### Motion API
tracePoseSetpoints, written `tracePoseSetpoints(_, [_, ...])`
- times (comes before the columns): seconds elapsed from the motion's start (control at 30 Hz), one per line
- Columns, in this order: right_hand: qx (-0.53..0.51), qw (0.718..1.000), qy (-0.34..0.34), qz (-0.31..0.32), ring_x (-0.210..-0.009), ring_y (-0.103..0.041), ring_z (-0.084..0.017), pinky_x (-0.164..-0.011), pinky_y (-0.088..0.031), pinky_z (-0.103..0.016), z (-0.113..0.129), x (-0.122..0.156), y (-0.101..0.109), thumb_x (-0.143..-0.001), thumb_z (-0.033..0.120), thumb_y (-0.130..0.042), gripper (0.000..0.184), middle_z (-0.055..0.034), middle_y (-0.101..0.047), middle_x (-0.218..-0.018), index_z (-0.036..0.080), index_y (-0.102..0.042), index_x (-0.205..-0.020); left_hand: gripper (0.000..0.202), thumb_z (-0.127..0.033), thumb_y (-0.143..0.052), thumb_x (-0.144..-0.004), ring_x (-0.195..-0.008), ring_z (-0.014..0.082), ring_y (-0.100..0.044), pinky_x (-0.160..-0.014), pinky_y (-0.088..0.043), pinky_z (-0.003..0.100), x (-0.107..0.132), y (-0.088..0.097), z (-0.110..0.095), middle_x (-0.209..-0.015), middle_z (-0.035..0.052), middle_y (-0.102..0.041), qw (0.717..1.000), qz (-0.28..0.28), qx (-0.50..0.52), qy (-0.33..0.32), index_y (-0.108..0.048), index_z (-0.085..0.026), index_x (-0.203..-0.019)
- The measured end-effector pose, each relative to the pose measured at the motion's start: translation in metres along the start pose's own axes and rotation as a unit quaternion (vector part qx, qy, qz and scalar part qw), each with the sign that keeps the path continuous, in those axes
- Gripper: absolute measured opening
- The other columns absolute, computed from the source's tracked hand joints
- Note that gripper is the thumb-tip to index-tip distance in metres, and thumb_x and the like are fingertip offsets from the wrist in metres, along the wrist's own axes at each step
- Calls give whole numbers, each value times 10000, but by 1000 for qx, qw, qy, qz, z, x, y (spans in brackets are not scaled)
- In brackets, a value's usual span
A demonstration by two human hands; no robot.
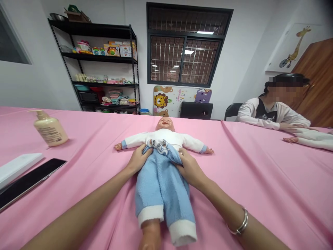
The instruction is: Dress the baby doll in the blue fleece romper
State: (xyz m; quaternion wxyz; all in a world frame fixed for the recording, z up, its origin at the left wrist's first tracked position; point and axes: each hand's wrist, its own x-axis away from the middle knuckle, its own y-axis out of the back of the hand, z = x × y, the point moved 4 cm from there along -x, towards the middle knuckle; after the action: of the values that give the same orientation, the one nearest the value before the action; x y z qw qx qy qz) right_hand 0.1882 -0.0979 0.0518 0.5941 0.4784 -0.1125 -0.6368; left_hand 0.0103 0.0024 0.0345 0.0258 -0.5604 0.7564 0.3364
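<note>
A vinyl baby doll (166, 137) is laid face up at the centre of a pink tablecloth (241, 184), its head at the far side and its legs toward the wearer of the camera. Its arms are spread and it is dressed in a white long-sleeved top. Blue fleece trousers (160, 189) with white cuffs are fitted over the legs, and a bare foot is seen at one cuff. The waistband is gathered at the doll's middle. The left hand (137, 160) is closed on one side of the waistband, and the right hand (189, 170) is closed on the other, the fingers being curled over the fleece; neither hand is found wide open. A silver bangle (240, 222) is worn on the right wrist. The fleece is judged soft and easily bunched, and the doll light but firm in the limbs, so hold is best taken at the waistband or the cuffs. A lotion pump bottle (50, 128) and a dark tablet (28, 182) are placed to the left. A seated person (270, 114) is noted at the right, with a hand (291, 127) near a white garment (314, 139).
</note>
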Motion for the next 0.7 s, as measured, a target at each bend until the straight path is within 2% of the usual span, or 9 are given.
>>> tracePoseSetpoints(0.1, [-11, 996, 1, -85, -941, -508, -221, -824, -438, -362, -1, 1, 1, -790, 136, -417, 242, -85, -468, -1037, 189, -563, -976, 240, -371, -460, -831, -843, 196, -536, -757, -395, 272, 0, -1, 0, -925, 11, -604, 1000, 2, -3, -2, -548, -160, -903])
tracePoseSetpoints(0.17, [-48, 992, 10, -121, -987, -497, -217, -866, -419, -356, -2, 0, 3, -773, 123, -410, 267, -81, -485, -1062, 186, -550, -991, 241, -372, -456, -829, -859, 199, -537, -765, -395, 274, 1, -1, -1, -922, 9, -606, 1000, 5, -2, -4, -551, -161, -898])
tracePoseSetpoints(0.23, [-106, 988, 4, -111, -1012, -497, -211, -892, -403, -354, -3, -2, 2, -781, 133, -396, 308, -68, -529, -1073, 188, -524, -1056, 246, -375, -455, -826, -875, 204, -538, -775, -396, 278, 1, -1, -3, -922, 8, -607, 1000, 7, 0, -6, -554, -164, -904])
tracePoseSetpoints(0.33, [-174, 980, -50, -76, -1016, -506, -221, -905, -387, -368, -9, -4, -1, -806, 195, -395, 321, -59, -582, -1038, 186, -501, -1108, 249, -375, -458, -824, -881, 209, -543, -782, -398, 284, 2, -1, -5, -928, 11, -612, 1000, 7, 2, -5, -562, -164, -909])
tracePoseSetpoints(0.47, [-219, 965, -106, -95, -1043, -486, -228, -930, -357, -374, -21, -4, -4, -803, 261, -421, 305, -61, -573, -1064, 181, -498, -1088, 258, -368, -470, -821, -902, 213, -548, -799, -400, 283, 2, -2, -7, -960, 11, -620, 1000, 10, 15, -5, -577, -163, -935])
tracePoseSetpoints(0.6, [-260, 946, -151, -118, -990, -499, -221, -900, -376, -378, -31, -5, -7, -792, 313, -442, 282, -67, -575, -1043, 167, -512, -1024, 288, -369, -479, -824, -961, 212, -540, -838, -393, 282, 2, -2, -7, -1023, 12, -614, 999, 13, 31, -12, -575, -167, -1007])
tracePoseSetpoints(0.7, [-285, 935, -177, -111, -1009, -498, -228, -902, -373, -381, -35, -6, -9, -779, 332, -473, 296, -68, -582, -1058, 159, -543, -1009, 288, -355, -485, -827, -997, 208, -529, -871, -381, 288, 2, -3, -5, -1055, 14, -606, 999, 14, 33, -19, -569, -172, -1033])
